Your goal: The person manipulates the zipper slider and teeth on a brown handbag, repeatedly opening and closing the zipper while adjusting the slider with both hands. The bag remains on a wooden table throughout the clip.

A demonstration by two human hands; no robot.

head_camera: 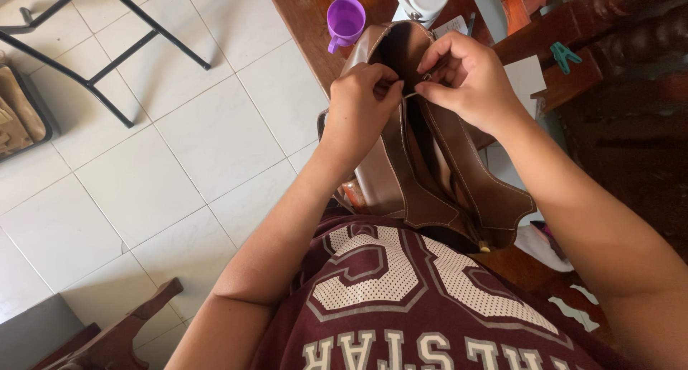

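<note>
So there's a brown leather bag [430, 169] standing upright against the edge of the wooden tabletop [301, 12], right in front of the person's maroon shirt [401, 305]. Both hands are pinched shut near the bag's open top: left hand [362, 98] grips the leather edge, right hand [466, 76] pinches a small metal fitting. Behind sit a purple cup [345, 19] and a white jar [423, 1], with white floor tiles [179, 148] off to the left.
</note>
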